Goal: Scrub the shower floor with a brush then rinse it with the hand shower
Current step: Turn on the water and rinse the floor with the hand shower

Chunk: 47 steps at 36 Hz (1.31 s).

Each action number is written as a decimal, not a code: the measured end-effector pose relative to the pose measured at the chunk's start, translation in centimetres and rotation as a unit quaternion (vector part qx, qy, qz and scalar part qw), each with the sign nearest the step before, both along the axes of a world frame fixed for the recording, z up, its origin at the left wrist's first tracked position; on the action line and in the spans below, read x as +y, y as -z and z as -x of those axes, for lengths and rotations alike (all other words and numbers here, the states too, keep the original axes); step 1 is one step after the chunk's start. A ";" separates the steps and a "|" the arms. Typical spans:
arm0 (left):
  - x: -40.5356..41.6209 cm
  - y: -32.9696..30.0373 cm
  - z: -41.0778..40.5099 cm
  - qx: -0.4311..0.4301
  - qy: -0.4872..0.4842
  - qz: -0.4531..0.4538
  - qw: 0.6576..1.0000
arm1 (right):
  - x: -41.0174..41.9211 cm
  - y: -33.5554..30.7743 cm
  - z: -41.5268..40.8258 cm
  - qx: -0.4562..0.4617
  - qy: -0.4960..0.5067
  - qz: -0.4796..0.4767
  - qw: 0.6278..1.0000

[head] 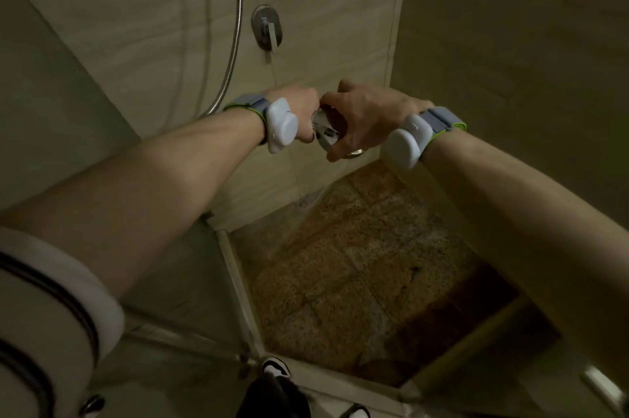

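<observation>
Both my hands hold the chrome hand shower [326, 135] out in front of me, above the brown speckled shower floor [357, 281]. My left hand [299, 104] grips its handle from the left. My right hand [364, 118] curls over the shower head from the right and covers most of it. A thin spray of water [306, 203] falls from the head toward the floor's far left corner. The metal hose [235, 43] runs up the back wall from behind my left wrist. No brush is in view.
The chrome mixer valve [267, 27] with its lever is on the beige back wall above my hands. A glass partition [235, 281] with a pale frame edges the floor at the left. My shoe [277, 370] stands at the shower's threshold.
</observation>
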<state>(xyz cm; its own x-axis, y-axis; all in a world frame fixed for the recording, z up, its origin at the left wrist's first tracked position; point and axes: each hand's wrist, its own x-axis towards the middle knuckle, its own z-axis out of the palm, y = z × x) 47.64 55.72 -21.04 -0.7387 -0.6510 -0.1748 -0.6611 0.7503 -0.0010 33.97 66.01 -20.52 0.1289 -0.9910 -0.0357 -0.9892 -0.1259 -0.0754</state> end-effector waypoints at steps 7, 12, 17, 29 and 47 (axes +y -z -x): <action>0.1 -0.3 0.1 -0.023 -0.008 -0.005 1.000 | -0.2 0.2 0.2 -0.010 -0.005 0.002 1.000; 0.0 -0.9 0.4 -0.039 0.004 0.027 0.999 | -0.4 0.3 0.5 -0.024 -0.001 0.011 1.000; 0.2 -0.9 0.7 -0.055 0.018 0.051 0.997 | -0.5 0.4 0.5 -0.022 0.010 0.006 1.000; 0.3 -0.5 0.5 -0.022 0.014 0.035 0.999 | -0.5 0.7 0.3 -0.013 0.004 0.023 1.000; 1.9 -1.0 -2.3 0.028 -0.009 0.055 0.998 | 0.4 0.9 -1.5 -0.016 -0.012 0.063 0.998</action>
<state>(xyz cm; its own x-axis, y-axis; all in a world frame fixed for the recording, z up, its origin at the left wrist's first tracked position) 49.94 57.62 -20.05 -0.7327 -0.6779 -0.0602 -0.6764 0.7351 -0.0460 35.51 66.37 -21.43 0.1518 -0.9840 0.0930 -0.9832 -0.1600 -0.0882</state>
